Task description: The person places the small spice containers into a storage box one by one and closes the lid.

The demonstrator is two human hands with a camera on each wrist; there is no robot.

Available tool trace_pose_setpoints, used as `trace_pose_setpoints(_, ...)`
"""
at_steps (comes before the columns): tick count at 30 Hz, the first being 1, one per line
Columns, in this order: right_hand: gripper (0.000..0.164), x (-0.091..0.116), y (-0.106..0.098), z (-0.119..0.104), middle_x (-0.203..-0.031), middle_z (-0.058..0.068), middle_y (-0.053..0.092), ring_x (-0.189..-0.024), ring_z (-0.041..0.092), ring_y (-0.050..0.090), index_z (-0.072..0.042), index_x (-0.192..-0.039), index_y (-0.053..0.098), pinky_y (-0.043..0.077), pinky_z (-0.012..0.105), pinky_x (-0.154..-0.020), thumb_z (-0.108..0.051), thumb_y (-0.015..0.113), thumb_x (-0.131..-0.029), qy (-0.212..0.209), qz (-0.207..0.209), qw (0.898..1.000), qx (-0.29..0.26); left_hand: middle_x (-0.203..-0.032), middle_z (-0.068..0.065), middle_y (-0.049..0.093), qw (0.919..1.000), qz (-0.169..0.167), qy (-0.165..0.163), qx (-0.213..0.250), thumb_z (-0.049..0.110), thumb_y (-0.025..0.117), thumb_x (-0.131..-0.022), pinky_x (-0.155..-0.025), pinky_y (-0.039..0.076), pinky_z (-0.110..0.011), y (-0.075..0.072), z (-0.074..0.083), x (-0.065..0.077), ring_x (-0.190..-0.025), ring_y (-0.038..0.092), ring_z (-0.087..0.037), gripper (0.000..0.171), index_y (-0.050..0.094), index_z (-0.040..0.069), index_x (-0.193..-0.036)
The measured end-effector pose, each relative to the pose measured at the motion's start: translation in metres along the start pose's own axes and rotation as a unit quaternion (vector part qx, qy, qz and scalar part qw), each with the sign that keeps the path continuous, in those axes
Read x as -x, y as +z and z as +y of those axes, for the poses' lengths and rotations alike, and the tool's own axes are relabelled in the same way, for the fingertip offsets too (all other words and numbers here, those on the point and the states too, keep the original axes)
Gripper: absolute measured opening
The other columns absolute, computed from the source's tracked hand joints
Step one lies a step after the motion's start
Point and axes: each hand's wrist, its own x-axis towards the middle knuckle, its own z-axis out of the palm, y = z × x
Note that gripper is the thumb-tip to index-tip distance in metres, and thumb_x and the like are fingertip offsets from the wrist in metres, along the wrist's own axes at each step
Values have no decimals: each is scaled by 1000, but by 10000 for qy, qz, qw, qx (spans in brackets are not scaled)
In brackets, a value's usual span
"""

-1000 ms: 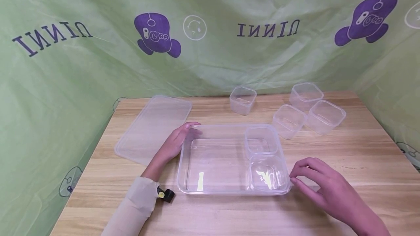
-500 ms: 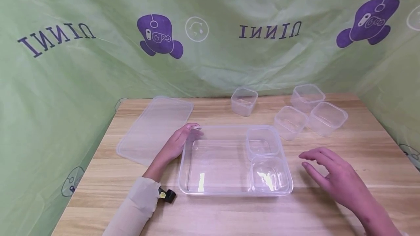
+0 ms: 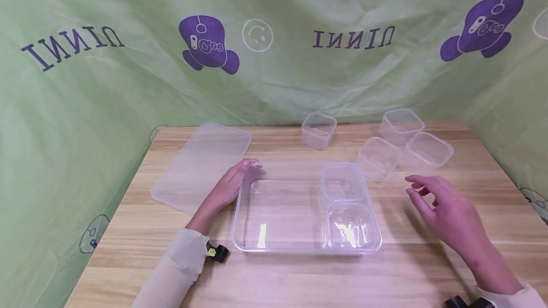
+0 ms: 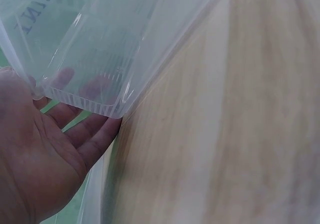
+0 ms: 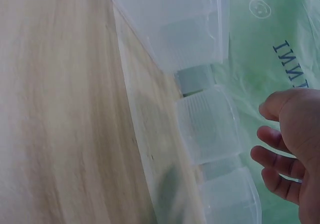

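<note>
A large clear plastic container [image 3: 280, 215] stands on the table, two small clear boxes inside along its right side: one at the back [image 3: 341, 184], another box [image 3: 351, 226] in front. My left hand [image 3: 226, 187] holds the container's back left corner, thumb at the rim and fingers against the outer wall, as the left wrist view also shows. Right of the container, my right hand [image 3: 451, 213] hovers over the table with bent, relaxed fingers and nothing in them. Nearest to it are two loose boxes, a left one [image 3: 378, 159] and a right one [image 3: 427, 152].
Behind those two stands another small box [image 3: 401, 127], and a single box [image 3: 318, 132] sits at the back middle. A flat translucent lid [image 3: 199, 168] lies at the left. Green printed cloth [image 3: 278, 89] encloses the wooden table [image 3: 274, 282] at the back and sides.
My right hand has left the container's front right corner and moved right and away from me, toward the loose boxes. The left hand stays at the back left corner.
</note>
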Motion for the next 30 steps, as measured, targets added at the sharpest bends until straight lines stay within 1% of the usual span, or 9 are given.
trace_pose_setpoints(2, 37, -2, -1, 4, -95, 6, 72, -73, 25, 66, -7, -118, 72, 48, 17, -57, -2, 79, -82, 14, 69, 9999, 78, -121, -23, 70, 10000, 12, 4, -25, 24, 21, -116, -110, 41, -54, -1, -4, -1, -119, 64, -39, 48, 53, -4, -137)
trace_pose_setpoints(5, 36, -4, -3, 10, -94, 9, 73, -74, 26, 66, -5, -117, 73, 47, 17, -58, -1, 79, -81, 80, 144, 9997, 166, -121, -23, 70, 10000, 30, -24, -39, 25, 21, -116, -110, 41, -54, -2, -3, 0, -119, 64, -39, 48, 54, -4, -137)
trace_pose_setpoints(8, 33, -4, -4, 16, -94, 11, 73, -75, 23, 65, -4, -115, 73, 45, 15, -59, 1, 78, -83, 231, 217, 9993, 204, -122, -24, 69, 10000, 24, -31, -21, 24, 21, -116, -110, 41, -54, -2, -5, 0, -119, 64, -39, 48, 54, -4, -137)
trace_pose_setpoints(13, 24, -4, -7, 27, -92, 14, 73, -76, -2, 56, -4, -111, 75, 42, 13, -59, 0, 75, -87, 483, 429, 9976, 242, -122, -25, 69, 10000, 21, -10, -3, 23, 22, -116, -111, 39, -56, -2, -6, 0, -119, 63, -40, 47, 53, -4, -137)
trace_pose_setpoints(16, 19, -5, -8, 32, -89, 16, 73, -72, -7, 52, -4, -107, 76, 39, 13, -55, -1, 74, -88, 566, 501, 9967, 306, -121, -24, 69, 10000, 25, -21, -32, 23, 23, -116, -112, 38, -56, -2, -6, 1, -119, 64, -39, 46, 54, -4, -138)
trace_pose_setpoints(19, 17, -5, -9, 37, -87, 17, 72, -65, -4, 51, -4, -106, 76, 36, 14, -50, -1, 73, -89, 658, 497, 9960, 357, -121, -23, 69, 10000, 28, -36, -32, 24, 23, -116, -111, 39, -55, -2, -5, 1, -119, 64, -39, 46, 54, -4, -137)
trace_pose_setpoints(23, 17, -6, -10, 41, -88, 19, 71, -66, -2, 51, -4, -109, 75, 34, 14, -49, -3, 72, -92, 878, 398, 9947, 344, -121, -23, 70, 10000, 20, -64, -34, 24, 22, -116, -111, 40, -54, -1, -5, -1, -119, 64, -38, 47, 54, -4, -138)
trace_pose_setpoints(26, 18, -6, -11, 44, -91, 19, 71, -69, 5, 54, -5, -112, 74, 34, 14, -52, -6, 70, -94, 1059, 308, 9932, 362, -121, -25, 69, 10000, 33, -58, -20, 21, 21, -116, -113, 37, -54, 0, -4, -1, -119, 63, -40, 46, 52, -4, -139)
trace_pose_setpoints(30, 19, -7, -10, 47, -92, 18, 70, -72, 21, 60, -5, -113, 74, 35, 15, -56, -8, 69, -96, 1171, 259, 9920, 387, -121, -29, 67, 10000, 57, -47, 22, 18, 20, -116, -114, 33, -56, 1, -4, -1, -120, 61, -44, 46, 51, -6, -140)
